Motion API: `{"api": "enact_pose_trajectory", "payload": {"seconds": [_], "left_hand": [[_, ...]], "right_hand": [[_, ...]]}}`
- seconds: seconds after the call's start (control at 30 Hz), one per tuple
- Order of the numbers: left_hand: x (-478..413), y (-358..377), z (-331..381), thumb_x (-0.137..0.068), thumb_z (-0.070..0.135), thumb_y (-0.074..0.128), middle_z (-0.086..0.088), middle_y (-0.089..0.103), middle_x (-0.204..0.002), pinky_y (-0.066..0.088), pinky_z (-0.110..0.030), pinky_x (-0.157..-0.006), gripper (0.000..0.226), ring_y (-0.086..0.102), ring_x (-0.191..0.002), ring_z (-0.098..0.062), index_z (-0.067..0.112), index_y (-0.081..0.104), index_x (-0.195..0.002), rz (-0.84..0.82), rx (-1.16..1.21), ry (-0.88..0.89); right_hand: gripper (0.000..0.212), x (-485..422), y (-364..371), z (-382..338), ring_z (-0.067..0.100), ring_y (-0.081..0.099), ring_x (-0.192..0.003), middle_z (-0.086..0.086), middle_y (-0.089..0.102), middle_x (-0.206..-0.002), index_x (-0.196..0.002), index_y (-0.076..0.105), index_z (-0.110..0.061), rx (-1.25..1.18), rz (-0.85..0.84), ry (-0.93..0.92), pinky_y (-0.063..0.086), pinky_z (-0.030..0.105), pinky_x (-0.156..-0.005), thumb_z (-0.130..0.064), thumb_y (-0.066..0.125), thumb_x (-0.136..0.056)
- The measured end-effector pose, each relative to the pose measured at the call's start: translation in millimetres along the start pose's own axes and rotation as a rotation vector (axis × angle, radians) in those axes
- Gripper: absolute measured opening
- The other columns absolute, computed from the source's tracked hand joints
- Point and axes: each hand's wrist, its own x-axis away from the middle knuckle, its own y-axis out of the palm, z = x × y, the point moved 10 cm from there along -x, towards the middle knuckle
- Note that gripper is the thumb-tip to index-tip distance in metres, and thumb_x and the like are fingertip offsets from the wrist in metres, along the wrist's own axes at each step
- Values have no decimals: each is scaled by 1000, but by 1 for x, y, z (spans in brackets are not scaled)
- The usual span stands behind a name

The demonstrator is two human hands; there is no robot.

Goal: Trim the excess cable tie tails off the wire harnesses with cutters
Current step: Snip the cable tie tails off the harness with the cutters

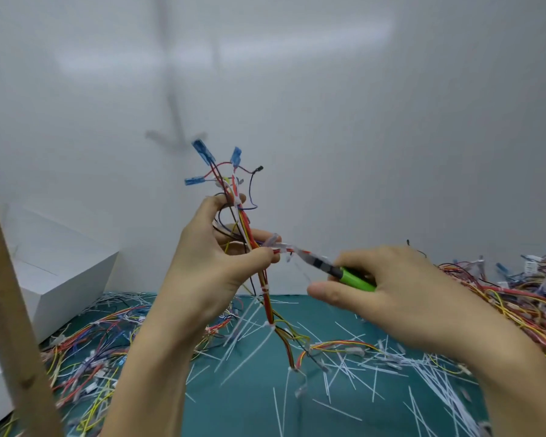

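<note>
Many loose harnesses (85,351) flank the fingers (259,235): left hand (215,266) pinches an upright wire harness (267,298), right hand (391,288) grips green-handled cutters (353,277) reaching it just beyond left fingertips (264,255), cut tie tails (344,370) below.

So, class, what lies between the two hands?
Head view: the cutters, pointing from the right hand at a cable tie on the harness the left hand holds.
</note>
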Motion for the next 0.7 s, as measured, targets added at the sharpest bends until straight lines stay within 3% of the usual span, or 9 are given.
{"api": "enact_pose_trajectory", "payload": {"seconds": [0.2, 0.43, 0.57, 0.7], "left_hand": [[1, 9, 4, -76, -5, 76, 4, 76, -84, 55, -15, -64, 64, 74, -73, -17, 28, 48, -123, -48, -131, 82], [1, 16, 1, -76, -5, 75, 5, 76, -85, 59, -23, -65, 66, 74, -75, -18, 34, 47, -122, -102, -197, 107], [2, 23, 0, -69, 13, 74, 5, 76, -88, 61, -34, -73, 64, 74, -79, -18, 36, 46, -122, -152, -239, 111], [3, 26, -1, -68, 15, 71, 6, 76, -87, 60, -36, -72, 64, 74, -79, -17, 39, 46, -122, -197, -254, 114]], "right_hand": [[84, 2, 11, 8, 13, 44, -52, 2, 54, -59, -76, 59, -16, 108, -97, 61, 34, 32, -53, -92, 26, -60], [79, 4, 10, 11, 14, 48, -54, 1, 53, -58, -76, 58, -17, 166, -91, 88, 36, 32, -52, -90, 28, -67], [79, 3, 13, 10, 15, 46, -53, 2, 53, -58, -75, 58, -17, 165, -94, 78, 34, 32, -52, -90, 30, -68], [78, 4, 14, 13, 15, 46, -52, 3, 54, -58, -73, 58, -17, 166, -110, 84, 35, 31, -52, -91, 33, -69]]}}
